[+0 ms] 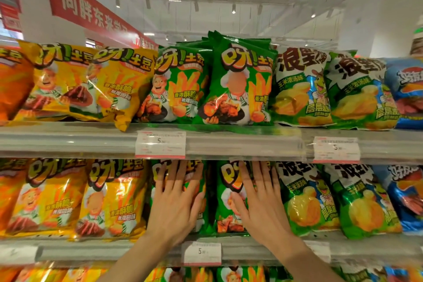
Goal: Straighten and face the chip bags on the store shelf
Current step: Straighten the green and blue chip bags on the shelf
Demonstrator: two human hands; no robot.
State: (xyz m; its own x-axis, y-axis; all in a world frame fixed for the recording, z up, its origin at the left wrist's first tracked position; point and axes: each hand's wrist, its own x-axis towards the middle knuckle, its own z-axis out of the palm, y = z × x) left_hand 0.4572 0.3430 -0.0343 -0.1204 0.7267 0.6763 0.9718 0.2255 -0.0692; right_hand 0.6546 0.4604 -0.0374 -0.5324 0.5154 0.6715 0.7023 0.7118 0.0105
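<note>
Chip bags (180,192) in green foil fill the lower centre of the frame, and we have a palm on each of two neighbours: our left hand (176,201) lies flat on the left green bag, our right hand (256,199) flat on the right green bag (226,208). Both hands are spread wide, fingers straight and pointing up toward the shelf rail (229,144) above; neither has hold of anything, they only press against the fronts.

To do this step well, we judge that the push should be even and gentle, palms square to the bags, so that both fronts end up upright and level with the yellow bags (109,197) at lower left and the corn-flavour bags (304,199) at lower right. Pressing hard would likely crush the chips or tip the bags backward; easing the bottoms forward to the shelf edge (137,252) would keep the row flush. A dark gap shows between the two green bags, so nudging them together looks worthwhile.

The bags look puffy and glossy, with a cartoon chef, fries and bold lettering printed on them. On the shelf above, across the middle of the frame, one yellow bag (121,89) leans with its corner hanging over the rail, and a green bag (238,84) stands taller than its neighbour; those seem to need attention too. Price tags (160,144) hang on the rails.
</note>
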